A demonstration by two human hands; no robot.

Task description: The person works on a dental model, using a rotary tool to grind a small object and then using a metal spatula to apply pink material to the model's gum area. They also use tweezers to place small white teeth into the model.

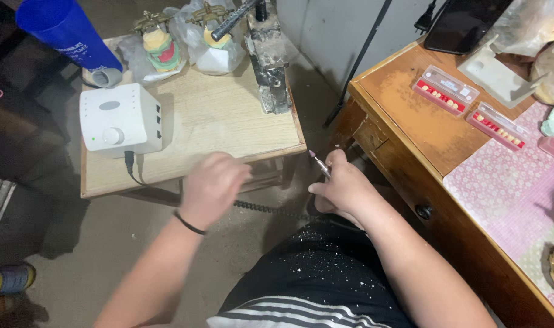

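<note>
R hand (344,188) grips thin metal rotary tool (320,165), pink tip; L hand (211,188) blurred.

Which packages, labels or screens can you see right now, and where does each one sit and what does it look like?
Blue tube: top left, cylindrical, pale print.
Two clear cases: wooden desk on the right, flat rectangles with red strips of pale teeth.
Dark screen: top right, black, unlit.
Plastic bags: back of the small table, clear, around dental models.
White control box: small table, left, round knob.

I am seeing my right hand (345,188) gripping a handpiece (320,164), burr pointing toward eleven o'clock; my left hand (211,188) is blurring beside the small table (228,121).
</note>
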